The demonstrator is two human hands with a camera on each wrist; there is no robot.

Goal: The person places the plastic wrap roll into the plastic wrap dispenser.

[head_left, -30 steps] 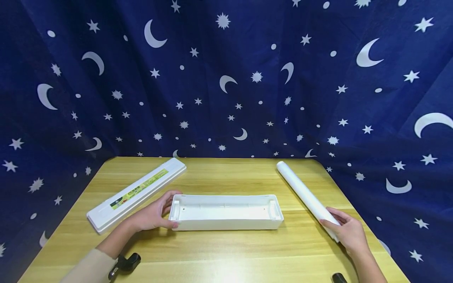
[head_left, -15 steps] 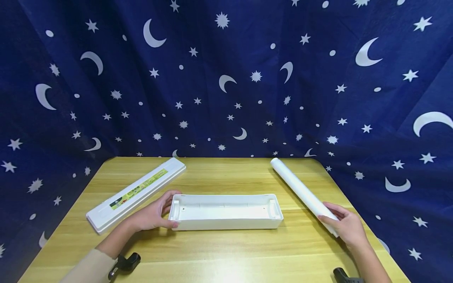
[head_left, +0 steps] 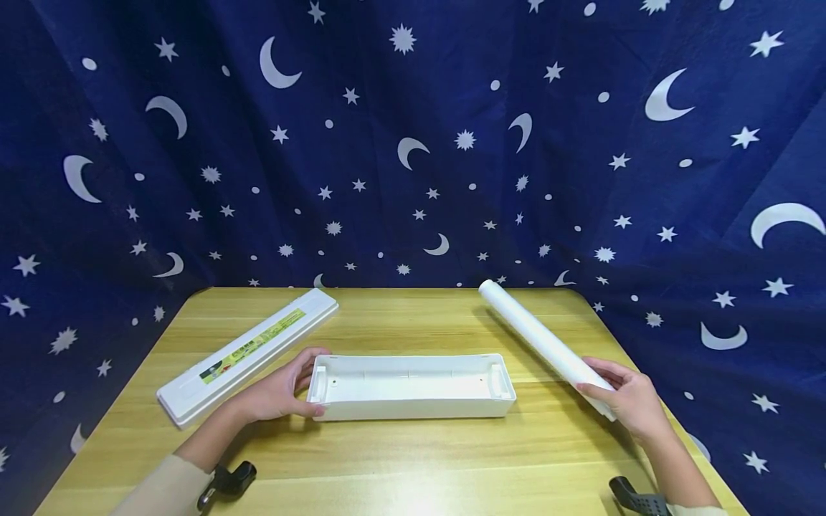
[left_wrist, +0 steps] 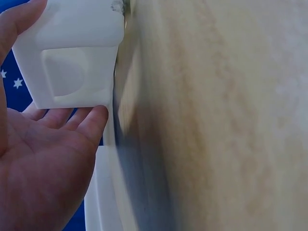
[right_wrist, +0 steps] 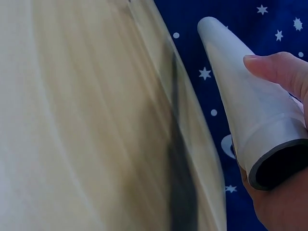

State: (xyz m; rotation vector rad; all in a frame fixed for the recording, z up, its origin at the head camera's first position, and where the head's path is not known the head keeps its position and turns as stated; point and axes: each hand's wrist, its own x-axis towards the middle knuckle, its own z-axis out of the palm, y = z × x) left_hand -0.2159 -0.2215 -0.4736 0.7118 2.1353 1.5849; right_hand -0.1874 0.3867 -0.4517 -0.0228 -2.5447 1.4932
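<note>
In the head view, my left hand [head_left: 284, 390] grips the left end of a long white plastic box [head_left: 413, 409], thumb at the front and fingers behind. The box lies open-topped on the table, with a small bracket inside each end. Its end wall [left_wrist: 79, 77] fills the gap between thumb and fingers in the left wrist view. My right hand [head_left: 629, 401] holds the near end of a white roll of cling film [head_left: 542, 338], which slants up off the table. The roll's dark hollow core [right_wrist: 281, 164] faces the right wrist camera.
A long white lid [head_left: 193, 390] with a yellow-green label lies diagonally on the wooden table [head_left: 387, 466], left of the box. Behind the table hangs a dark blue curtain [head_left: 361, 129] with moons and stars.
My right hand has lifted the roll of cling film off the table, its far end swinging left and up. The left hand and the box have stayed in place.
</note>
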